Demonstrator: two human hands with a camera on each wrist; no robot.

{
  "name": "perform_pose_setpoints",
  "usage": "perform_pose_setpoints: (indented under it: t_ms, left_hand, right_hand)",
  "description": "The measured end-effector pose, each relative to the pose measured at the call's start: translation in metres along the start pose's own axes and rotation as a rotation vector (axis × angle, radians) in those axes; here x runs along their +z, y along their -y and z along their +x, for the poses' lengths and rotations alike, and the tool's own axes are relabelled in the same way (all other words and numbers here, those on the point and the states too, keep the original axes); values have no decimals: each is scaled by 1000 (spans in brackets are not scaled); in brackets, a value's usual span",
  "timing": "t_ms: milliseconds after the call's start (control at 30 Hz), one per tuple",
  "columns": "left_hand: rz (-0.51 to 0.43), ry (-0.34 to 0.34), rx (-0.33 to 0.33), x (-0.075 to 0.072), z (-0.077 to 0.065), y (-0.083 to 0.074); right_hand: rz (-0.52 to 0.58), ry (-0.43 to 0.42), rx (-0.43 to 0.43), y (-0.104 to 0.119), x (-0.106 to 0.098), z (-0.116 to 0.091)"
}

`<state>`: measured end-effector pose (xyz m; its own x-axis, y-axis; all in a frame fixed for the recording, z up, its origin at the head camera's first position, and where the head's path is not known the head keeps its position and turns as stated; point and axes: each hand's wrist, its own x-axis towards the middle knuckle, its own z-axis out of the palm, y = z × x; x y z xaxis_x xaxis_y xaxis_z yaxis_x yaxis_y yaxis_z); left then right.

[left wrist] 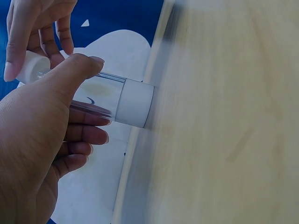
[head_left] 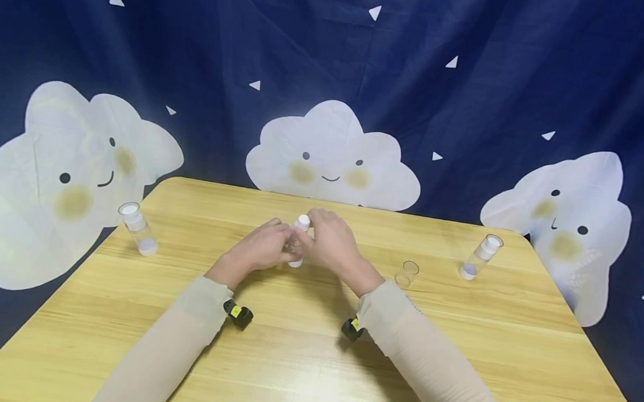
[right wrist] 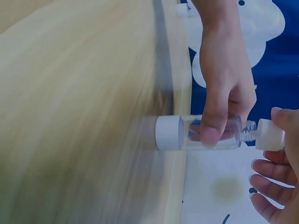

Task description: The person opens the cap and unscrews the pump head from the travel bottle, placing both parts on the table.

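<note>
Clear cylinder (head_left: 406, 274), one, on wooden table (head_left: 300, 355), right of centre. Upright bottle (left wrist: 134, 102), mid-table: left hand (head_left: 263, 247) clamped round its transparent body (left wrist: 105, 92), right hand (head_left: 333, 242) pinching its white cap (right wrist: 268, 136) just above the threaded neck (right wrist: 246, 131). Left bottle (head_left: 139, 229), right bottle (head_left: 481, 257); cloud-printed backdrop (head_left: 310, 44) behind.

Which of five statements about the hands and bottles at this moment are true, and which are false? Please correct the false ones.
1. The left hand grips a transparent cylindrical bottle. True.
2. The right hand grips that bottle's body alone. False: it pinches the white cylindrical cap.
3. The bottle's transparent threaded neck is exposed. True.
4. A transparent hollow cylinder sits on the pale wooden table, right of both hands. True.
5. Three other bottles stand on the table. False: two do, a transparent left-side bottle and a transparent right-side bottle.
</note>
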<state>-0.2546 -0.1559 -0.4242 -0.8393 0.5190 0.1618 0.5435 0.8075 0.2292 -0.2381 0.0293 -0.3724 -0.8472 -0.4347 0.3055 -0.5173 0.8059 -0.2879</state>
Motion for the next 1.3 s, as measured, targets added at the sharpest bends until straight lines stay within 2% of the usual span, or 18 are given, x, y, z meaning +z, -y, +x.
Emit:
perform_pose_setpoints:
  t_ms: [367, 600, 900, 1300]
  left_hand:
    - [-11, -24, 23, 0, 1, 0]
    - [-7, -36, 34, -1, 1, 0]
    - [-2, -46, 30, -1, 0, -2]
    - [-1, -52, 29, -1, -1, -1]
  right_hand:
    - [43, -45, -23, -8, -8, -1]
    - [-24, -62, -48, -17, -11, -3]
    - [-122, -32, -76, -28, -15, -10]
    - [-202, -7, -64, -43, -18, -17]
